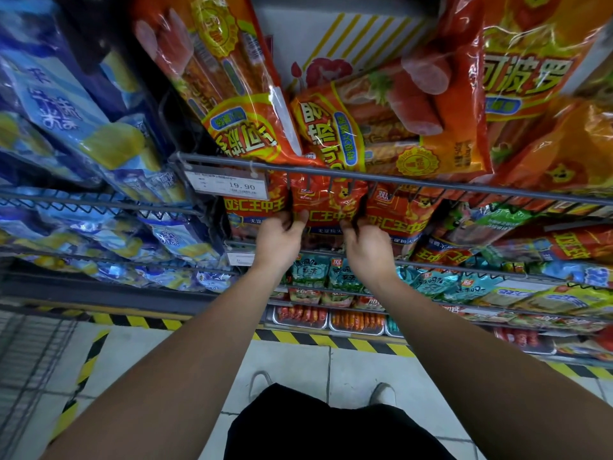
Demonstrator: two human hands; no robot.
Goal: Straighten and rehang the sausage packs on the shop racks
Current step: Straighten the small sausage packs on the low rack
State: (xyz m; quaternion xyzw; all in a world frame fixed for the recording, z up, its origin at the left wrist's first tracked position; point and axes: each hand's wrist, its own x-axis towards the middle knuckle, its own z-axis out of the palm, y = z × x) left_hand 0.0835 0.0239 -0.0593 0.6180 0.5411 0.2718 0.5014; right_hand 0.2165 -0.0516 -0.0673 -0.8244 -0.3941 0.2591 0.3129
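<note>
Head camera looks forward and down (wide-angle), close to the rack (365, 175).

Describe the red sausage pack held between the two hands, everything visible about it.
The red sausage pack is a glossy, crinkled plastic bag, red-orange with big yellow characters, a cartoon animal face near its top and a blue strip below. It is upright just under the grey wire rail, between similar packs on either side. The left hand pinches its left edge and the right hand its right edge. Its bottom is hidden behind the hands; whether it sits on a hook cannot be told.
</note>
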